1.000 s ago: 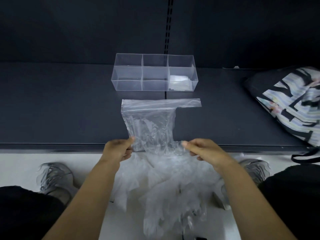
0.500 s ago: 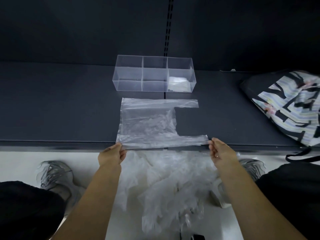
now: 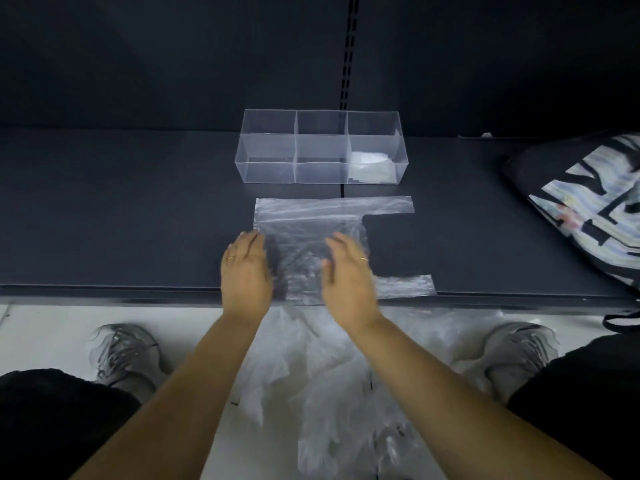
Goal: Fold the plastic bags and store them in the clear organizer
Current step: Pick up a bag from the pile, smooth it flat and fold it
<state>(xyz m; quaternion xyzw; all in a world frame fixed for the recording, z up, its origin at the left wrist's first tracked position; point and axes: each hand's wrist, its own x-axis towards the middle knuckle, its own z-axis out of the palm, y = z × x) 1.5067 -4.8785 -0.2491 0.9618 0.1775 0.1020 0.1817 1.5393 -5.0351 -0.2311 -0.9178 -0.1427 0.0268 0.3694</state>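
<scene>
A clear plastic bag (image 3: 311, 220) lies flat on the dark shelf (image 3: 138, 209), its two handle strips pointing right. My left hand (image 3: 246, 271) rests flat, fingers apart, on the bag's left edge. My right hand (image 3: 346, 275) lies flat over the bag's middle, fingers apart, holding nothing. Behind the bag stands the clear organizer (image 3: 322, 147) with several compartments; a folded bag (image 3: 372, 164) lies in its front right compartment. A heap of loose plastic bags (image 3: 329, 393) lies on the floor below the shelf edge, between my feet.
A black bag with a striped pattern (image 3: 588, 202) lies at the right end of the shelf. The shelf's front edge (image 3: 104, 294) runs across the view. My two grey shoes (image 3: 124, 355) stand on the white floor on both sides of the heap.
Both hands have let go of the bag's near edge and moved forward onto the bag, palms down. The bag now lies spread flat on the shelf.
</scene>
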